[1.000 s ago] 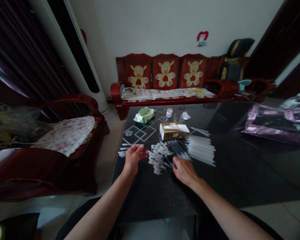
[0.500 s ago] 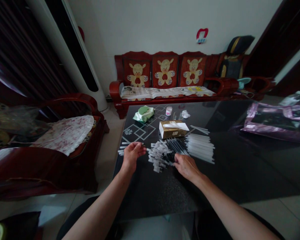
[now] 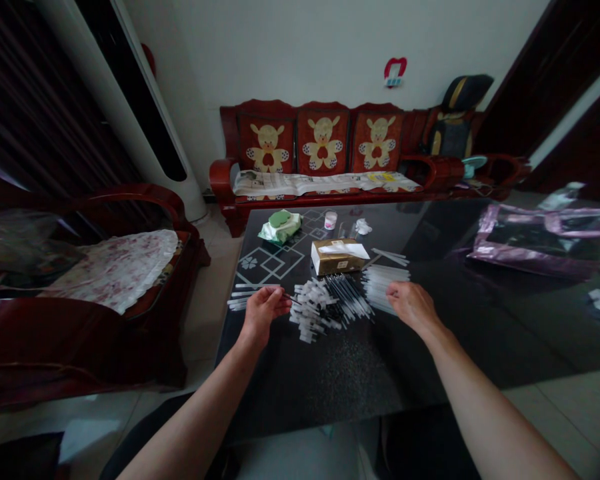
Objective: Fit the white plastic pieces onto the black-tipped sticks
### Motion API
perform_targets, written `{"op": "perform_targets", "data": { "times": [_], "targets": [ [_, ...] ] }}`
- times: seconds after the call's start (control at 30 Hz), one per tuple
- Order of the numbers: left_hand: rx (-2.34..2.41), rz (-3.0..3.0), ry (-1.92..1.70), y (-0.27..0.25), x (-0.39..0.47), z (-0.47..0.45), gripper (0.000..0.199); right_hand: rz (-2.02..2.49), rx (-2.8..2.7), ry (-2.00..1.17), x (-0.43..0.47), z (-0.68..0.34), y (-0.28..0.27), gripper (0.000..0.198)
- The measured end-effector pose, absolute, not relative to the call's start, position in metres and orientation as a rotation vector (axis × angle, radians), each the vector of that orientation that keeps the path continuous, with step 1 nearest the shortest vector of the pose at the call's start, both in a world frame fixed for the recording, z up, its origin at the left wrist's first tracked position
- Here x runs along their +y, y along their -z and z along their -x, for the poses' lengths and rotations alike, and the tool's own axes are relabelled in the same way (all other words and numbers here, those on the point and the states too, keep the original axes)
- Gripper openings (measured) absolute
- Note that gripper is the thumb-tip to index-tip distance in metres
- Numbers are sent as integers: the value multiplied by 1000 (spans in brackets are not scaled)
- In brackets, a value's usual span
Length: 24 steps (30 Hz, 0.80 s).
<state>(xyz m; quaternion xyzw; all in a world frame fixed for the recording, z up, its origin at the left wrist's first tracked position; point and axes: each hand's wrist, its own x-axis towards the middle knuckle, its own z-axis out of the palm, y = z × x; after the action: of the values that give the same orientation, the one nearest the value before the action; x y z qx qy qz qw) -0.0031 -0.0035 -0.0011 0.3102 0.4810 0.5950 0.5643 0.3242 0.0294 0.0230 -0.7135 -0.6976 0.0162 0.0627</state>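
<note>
My left hand (image 3: 264, 312) is closed in a pinch around a thin dark rod (image 3: 291, 298) that looks like a pen refill. Its tip points right, over a heap of short white plastic pieces (image 3: 307, 313). Behind that hand lie several white tubes (image 3: 240, 297), partly covered by it. My right hand (image 3: 414, 305) has its fingertips together at the right ends of a row of translucent white tubes (image 3: 380, 283), apparently gripping one. Between the heap and the row lies a bundle of thin dark rods (image 3: 349, 297).
Behind the rods stands a gold tissue box (image 3: 339, 265). Farther back on the dark table (image 3: 370, 380) are a green wipes pack (image 3: 281, 230), a small white tub (image 3: 331, 221) and crumpled tissue (image 3: 363, 227). A clear bag with pink edging (image 3: 485, 230) sits right.
My right hand has moved right, from the bundle of dark rods to the row of white tubes. My left hand keeps hold of its rod. The view has shifted slightly.
</note>
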Motion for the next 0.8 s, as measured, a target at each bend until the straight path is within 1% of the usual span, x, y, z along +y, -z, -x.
{"op": "perform_targets", "data": {
  "times": [0.27, 0.4, 0.8],
  "targets": [
    [1128, -753, -1330, 6, -5, -4, 33, 2259, -2268, -91, 21, -336, -1, 16],
    [1133, -751, -1317, 6, -5, -4, 33, 2277, -2265, -30, 21, -334, 0, 15],
    [1127, -773, -1310, 4, -7, -3, 31, 2248, -2429, 34, 23, -329, 3, 24]
  ]
}}
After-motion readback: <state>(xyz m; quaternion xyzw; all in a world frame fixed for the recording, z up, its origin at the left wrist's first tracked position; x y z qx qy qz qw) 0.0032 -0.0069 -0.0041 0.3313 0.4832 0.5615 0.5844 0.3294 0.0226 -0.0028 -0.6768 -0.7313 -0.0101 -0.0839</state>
